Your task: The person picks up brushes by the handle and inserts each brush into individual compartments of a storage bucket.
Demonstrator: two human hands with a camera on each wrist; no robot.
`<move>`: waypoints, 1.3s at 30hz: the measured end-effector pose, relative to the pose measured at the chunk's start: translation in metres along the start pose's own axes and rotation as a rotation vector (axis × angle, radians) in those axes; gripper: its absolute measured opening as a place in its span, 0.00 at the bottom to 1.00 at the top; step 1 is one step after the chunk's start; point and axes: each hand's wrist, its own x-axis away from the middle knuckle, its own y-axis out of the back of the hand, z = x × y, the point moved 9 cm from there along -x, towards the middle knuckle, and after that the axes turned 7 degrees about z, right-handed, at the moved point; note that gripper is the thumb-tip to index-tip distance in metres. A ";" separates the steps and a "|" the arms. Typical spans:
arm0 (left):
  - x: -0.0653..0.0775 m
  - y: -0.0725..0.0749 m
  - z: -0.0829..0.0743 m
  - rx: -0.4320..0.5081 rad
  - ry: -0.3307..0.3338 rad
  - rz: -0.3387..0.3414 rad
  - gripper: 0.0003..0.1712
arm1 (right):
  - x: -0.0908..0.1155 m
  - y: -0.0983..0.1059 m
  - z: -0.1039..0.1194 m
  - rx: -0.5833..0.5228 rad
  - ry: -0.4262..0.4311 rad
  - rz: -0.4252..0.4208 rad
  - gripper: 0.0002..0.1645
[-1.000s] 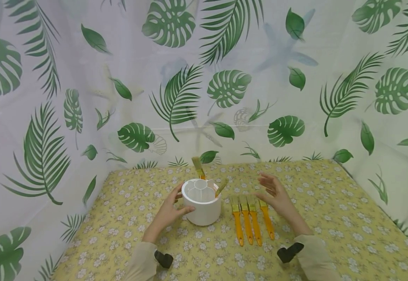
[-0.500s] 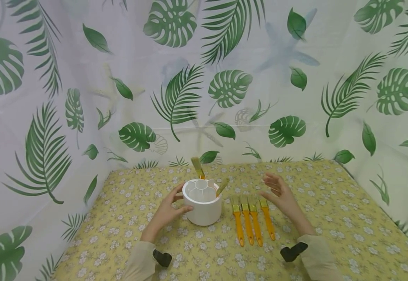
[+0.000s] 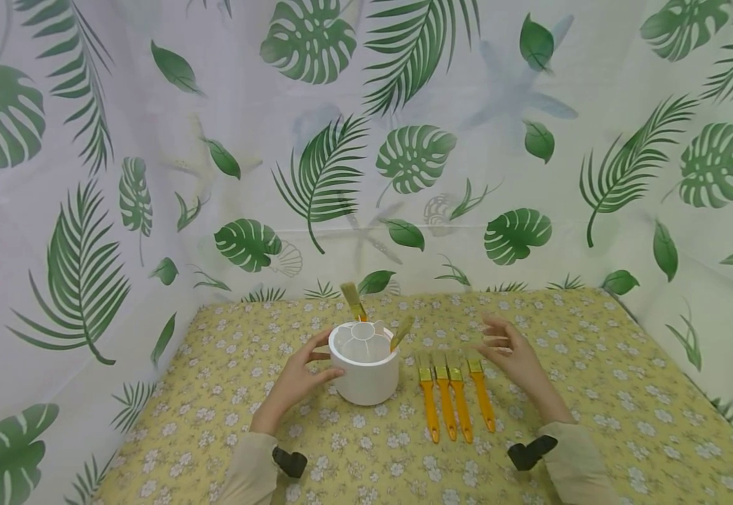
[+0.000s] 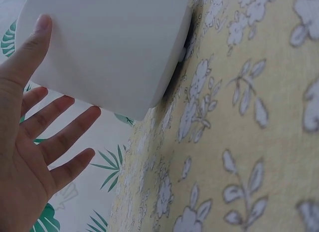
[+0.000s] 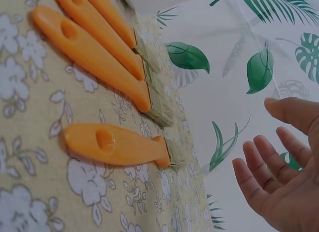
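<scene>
A white round pot (image 3: 366, 382) with thin dividers inside stands on the table, and two paintbrushes lean in it: one paintbrush (image 3: 353, 301) at the back, another paintbrush (image 3: 402, 332) at the right rim. At the pot's left side rests my left hand (image 3: 299, 379), its thumb touching the near wall and its fingers spread along the far side. Several orange-handled paintbrushes (image 3: 446, 407) lie flat to the right of the pot, bristles pointing away. My right hand (image 3: 518, 358) hovers beyond the rightmost brush (image 5: 114, 144), fingers loosely bent, holding nothing.
A yellow floral cloth (image 3: 372, 463) covers the table. Behind and on both sides hangs a white curtain (image 3: 442, 266) printed with green leaves. Black camera mounts sit on both wrists.
My right hand has shifted slightly right, away from the brushes. The left thumb has eased back a little along the pot's wall. The pot and the lying brushes stay in place.
</scene>
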 end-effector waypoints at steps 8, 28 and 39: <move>0.011 0.003 -0.031 0.011 -0.016 0.030 0.43 | 0.003 0.004 -0.009 0.057 -0.124 0.002 0.33; 0.013 0.008 -0.038 0.011 -0.055 0.020 0.38 | 0.007 -0.009 -0.031 0.208 -0.249 0.131 0.38; 0.013 0.011 -0.040 -0.059 -0.060 -0.012 0.34 | 0.012 -0.017 -0.037 0.241 -0.275 0.184 0.39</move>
